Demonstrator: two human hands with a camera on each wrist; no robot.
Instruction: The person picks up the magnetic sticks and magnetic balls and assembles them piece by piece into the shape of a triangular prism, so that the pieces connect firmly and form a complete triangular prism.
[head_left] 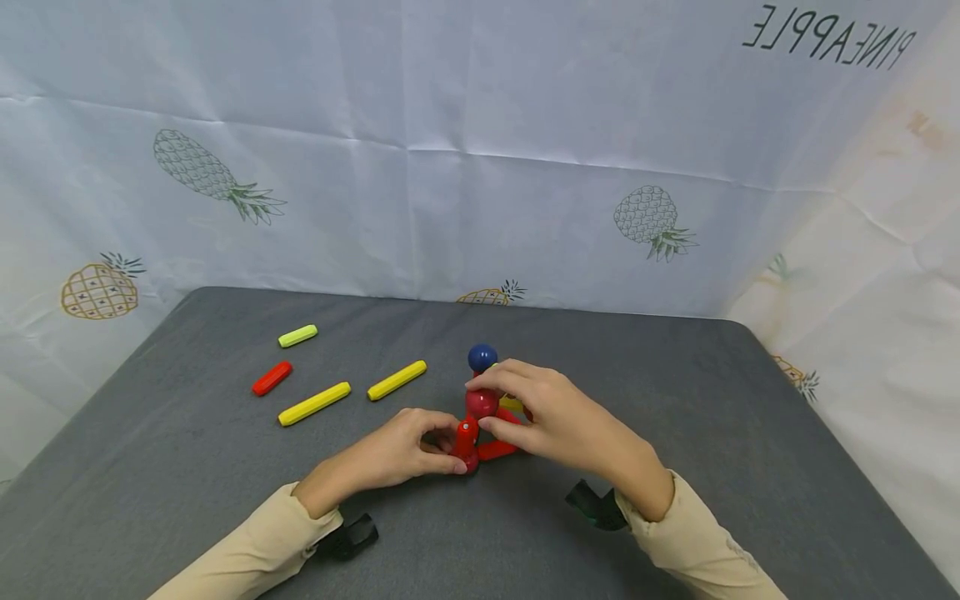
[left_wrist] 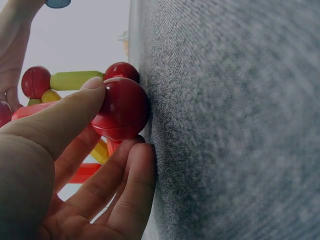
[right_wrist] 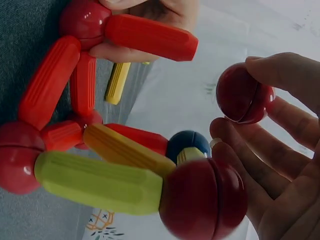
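My left hand (head_left: pixel 405 450) grips a red ball (left_wrist: pixel 121 109) at a low corner of a structure of red balls and coloured rods, close to the grey tabletop. From that corner ball sticks out a red rod (right_wrist: pixel 152 37) with a free end. My right hand (head_left: pixel 558 412) holds another red ball (right_wrist: pixel 242 95) between thumb and fingers; a gap separates it from the rod's end. A lime rod (right_wrist: pixel 97 182), an orange-yellow rod (right_wrist: pixel 127 150) and a blue ball (right_wrist: pixel 189 145) belong to the structure. In the head view my right hand hides part of it.
Left of the structure, on the grey table (head_left: pixel 187 467), lie two yellow rods (head_left: pixel 314 404), a short red rod (head_left: pixel 272 378) and a short lime rod (head_left: pixel 297 336). A white cloth with pineapple prints (head_left: pixel 480 167) hangs behind the table.
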